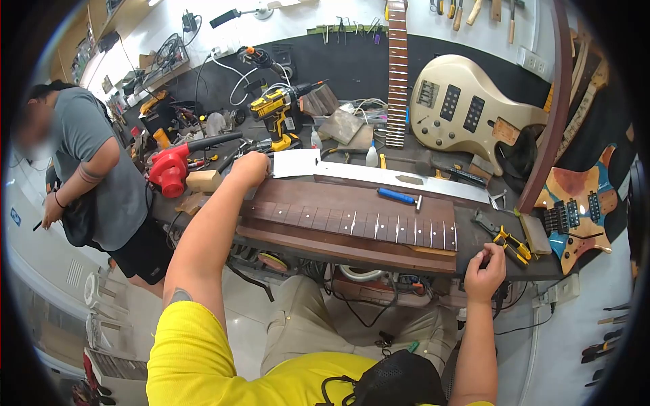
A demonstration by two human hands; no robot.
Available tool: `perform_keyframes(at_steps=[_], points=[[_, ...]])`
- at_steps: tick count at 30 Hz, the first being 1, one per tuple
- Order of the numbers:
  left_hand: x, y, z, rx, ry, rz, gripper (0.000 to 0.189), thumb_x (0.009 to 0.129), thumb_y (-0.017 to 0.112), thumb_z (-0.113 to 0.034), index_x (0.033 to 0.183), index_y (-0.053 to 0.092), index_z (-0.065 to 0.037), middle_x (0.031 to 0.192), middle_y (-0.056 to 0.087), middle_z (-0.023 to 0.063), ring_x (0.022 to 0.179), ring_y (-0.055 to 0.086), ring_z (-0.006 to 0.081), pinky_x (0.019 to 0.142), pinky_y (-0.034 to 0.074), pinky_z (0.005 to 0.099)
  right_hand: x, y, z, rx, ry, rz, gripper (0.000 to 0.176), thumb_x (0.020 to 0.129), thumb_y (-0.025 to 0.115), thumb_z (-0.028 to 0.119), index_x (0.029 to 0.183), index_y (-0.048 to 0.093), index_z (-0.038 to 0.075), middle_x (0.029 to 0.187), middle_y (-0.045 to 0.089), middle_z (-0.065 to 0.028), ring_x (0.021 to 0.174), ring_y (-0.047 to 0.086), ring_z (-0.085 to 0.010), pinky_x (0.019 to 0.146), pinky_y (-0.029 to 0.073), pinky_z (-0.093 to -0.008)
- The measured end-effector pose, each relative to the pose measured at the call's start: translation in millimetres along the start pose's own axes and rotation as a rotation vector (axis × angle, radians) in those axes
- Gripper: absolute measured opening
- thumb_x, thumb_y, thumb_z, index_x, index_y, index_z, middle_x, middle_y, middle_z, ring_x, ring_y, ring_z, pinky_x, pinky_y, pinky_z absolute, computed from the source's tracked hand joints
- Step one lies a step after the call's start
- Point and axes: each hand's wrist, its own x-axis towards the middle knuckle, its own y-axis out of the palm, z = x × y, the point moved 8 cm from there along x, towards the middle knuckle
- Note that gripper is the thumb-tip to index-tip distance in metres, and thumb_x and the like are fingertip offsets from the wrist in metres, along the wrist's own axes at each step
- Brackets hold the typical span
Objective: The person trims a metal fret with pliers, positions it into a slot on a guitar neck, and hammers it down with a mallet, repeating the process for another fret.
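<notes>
My left hand [252, 169] reaches over the back left of the bench with its fingers curled down, beside a white sheet [295, 163]; what it grips, if anything, is hidden. Closed in a loose pinch, my right hand [485, 272] is at the front edge on the right; anything in its fingers is too small to name. Between them lies a guitar neck [365, 226] with a dark, dotted fretboard and bright frets toward its right part. Behind it rests a blue-handled tool [397, 196] with a metal crosspiece. Yellow-handled pliers [512, 246] lie just beyond my right hand.
A long metal straightedge [433, 186] lies behind the neck. A red blower [169, 169], a yellow cordless drill [274, 115] and a glue bottle [372, 155] stand farther back. A gold bass body [467, 108] leans at the wall. Another person [101, 155] stands at left.
</notes>
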Motion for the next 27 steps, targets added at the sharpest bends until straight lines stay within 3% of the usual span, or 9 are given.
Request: perform_keyframes(at_steps=[11,13,16,18,19,21,22,24,27], points=[[10,19,8,-0.044,0.173,-0.02,0.02,0.093,0.071,-0.012,0.109,0.083,-0.013,0.11,0.081,0.0161,0.107,0.076,0.0366,0.093,0.061,0.0475,2,3,0,-0.074,0.014,-0.017,0.022,0.087,0.063,0.0,0.109,0.063,0.0,0.089,0.06,-0.0121,0.073,0.06,-0.0284,0.068,0.051,-0.0409],[10,15,6,-0.064,0.274,-0.125,0.02,0.094,0.069,-0.012,0.109,0.082,-0.011,0.11,0.08,0.017,0.106,0.076,0.0381,0.094,0.06,0.0488,3,2,3,-0.073,0.035,-0.022,0.022,0.086,0.063,0.001,0.108,0.064,0.002,0.088,0.06,-0.012,0.073,0.06,-0.0289,0.068,0.051,-0.0418],[12,0,21,-0.226,0.16,-0.272,0.019,0.095,0.068,-0.013,0.109,0.08,-0.006,0.107,0.079,0.0214,0.104,0.075,0.041,0.093,0.059,0.0503,4,2,5,-0.089,0.007,-0.022,0.023,0.086,0.064,0.0,0.109,0.065,0.003,0.086,0.059,-0.0109,0.072,0.06,-0.0275,0.067,0.051,-0.0398],[-21,-37,12,-0.498,0.098,-0.362,0.017,0.096,0.07,-0.014,0.107,0.078,-0.004,0.105,0.078,0.0227,0.101,0.074,0.0417,0.089,0.058,0.0485,5,2,3,-0.106,0.052,0.001,0.023,0.086,0.065,0.001,0.109,0.065,0.002,0.086,0.06,-0.0102,0.071,0.061,-0.0263,0.067,0.052,-0.0387],[-31,-45,16,-0.619,0.163,-0.502,0.017,0.097,0.072,-0.015,0.107,0.076,-0.002,0.098,0.078,0.019,0.092,0.075,0.0336,0.084,0.057,0.0433,7,2,4,-0.082,0.051,0.0,0.024,0.086,0.066,0.001,0.109,0.065,0.002,0.086,0.06,-0.0103,0.071,0.06,-0.026,0.067,0.051,-0.0382],[-68,-62,0,-1.187,0.064,-0.465,0.013,0.104,0.067,-0.012,0.108,0.072,-0.001,0.091,0.072,0.0033,0.08,0.064,0.0111,0.074,0.052,0.0279,4,-1,-3,-0.013,0.133,0.025,0.017,0.092,0.067,0.001,0.109,0.064,0.002,0.087,0.061,-0.0067,0.074,0.06,-0.0192,0.069,0.051,-0.0331],[-91,-60,-10,-1.54,0.048,-0.482,0.013,0.106,0.066,-0.011,0.114,0.07,-0.001,0.099,0.071,0.0029,0.081,0.062,0.0103,0.074,0.051,0.026,4,-5,-3,-0.038,0.137,0.018,0.017,0.092,0.067,0.001,0.109,0.064,0.002,0.087,0.061,-0.0067,0.074,0.06,-0.0192,0.069,0.051,-0.0331],[-143,-53,-48,-1.943,0.079,-0.434,0.017,0.106,0.066,-0.011,0.121,0.065,-0.002,0.104,0.069,0.005,0.083,0.063,0.011,0.076,0.054,0.0255,-5,-7,-28,0.587,0.526,-0.134,0.009,0.099,0.063,0.001,0.108,0.064,0.002,0.09,0.061,-0.0023,0.079,0.059,-0.0123,0.073,0.05,-0.0282],[-210,-24,-123,-2.306,0.162,-0.187,0.018,0.103,0.072,-0.009,0.118,0.064,-0.003,0.104,0.07,0.0087,0.083,0.067,0.0156,0.075,0.059,0.0303,-6,-27,32,0.559,0.484,-0.027,0.005,0.103,0.061,0.002,0.107,0.064,0.002,0.095,0.061,-0.0003,0.084,0.058,-0.0088,0.077,0.049,-0.0248]])
